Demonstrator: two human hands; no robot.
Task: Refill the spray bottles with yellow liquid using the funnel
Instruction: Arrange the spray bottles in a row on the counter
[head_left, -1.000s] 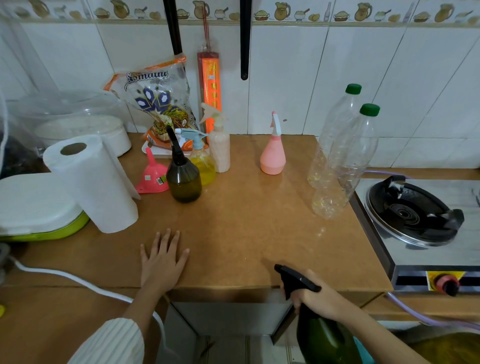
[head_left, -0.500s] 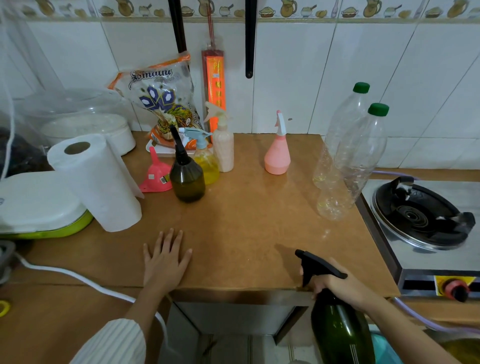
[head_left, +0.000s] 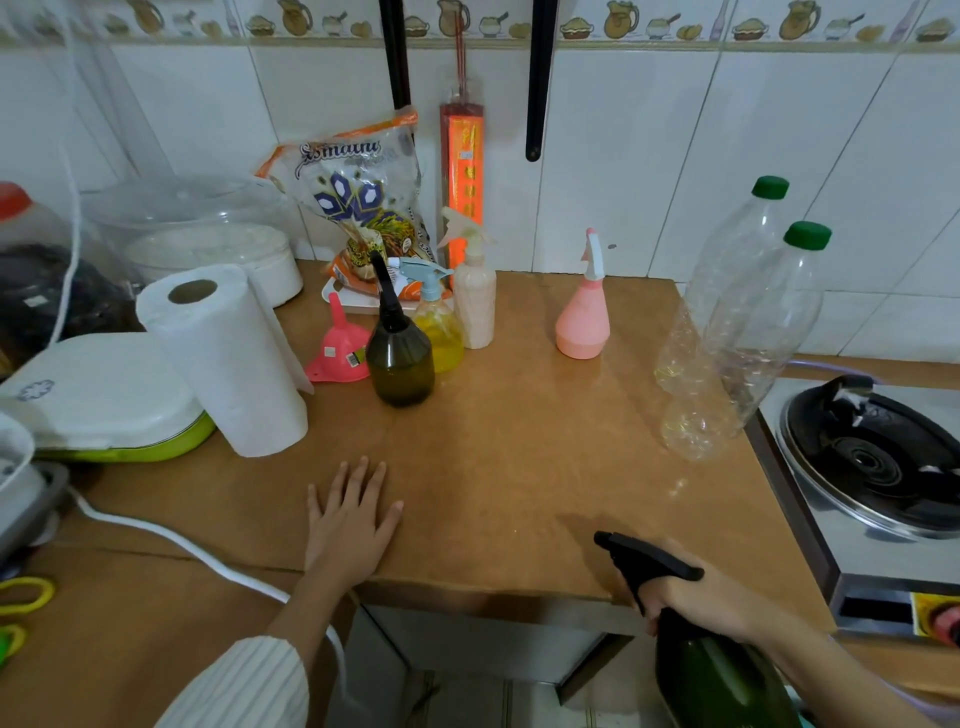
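Note:
My right hand (head_left: 696, 597) grips the neck of a dark green spray bottle (head_left: 711, 675) with a black trigger head, held just off the counter's front edge. Flat on the brown counter (head_left: 519, 441) lies my left hand (head_left: 348, 514), fingers spread. A pink funnel (head_left: 337, 348) stands mouth-down at the back left. Beside it are a dark olive spray bottle (head_left: 400, 358), a yellow one with a blue head (head_left: 439, 332), a cream one (head_left: 474, 301) and a pink one (head_left: 583, 317). Two clear plastic bottles (head_left: 727, 338) with green caps stand at the right, a trace of yellow liquid in their bottoms.
A paper towel roll (head_left: 228, 358) and a white-lidded green container (head_left: 104, 400) stand at the left. A gas stove (head_left: 872, 457) adjoins the counter's right edge. A snack bag (head_left: 358, 197) leans on the tiled wall. A white cord (head_left: 171, 540) runs along the lower left.
My right hand has lifted the dark green spray bottle slightly up and to the right, nearer the counter's front edge. The left hand has stayed flat on the counter.

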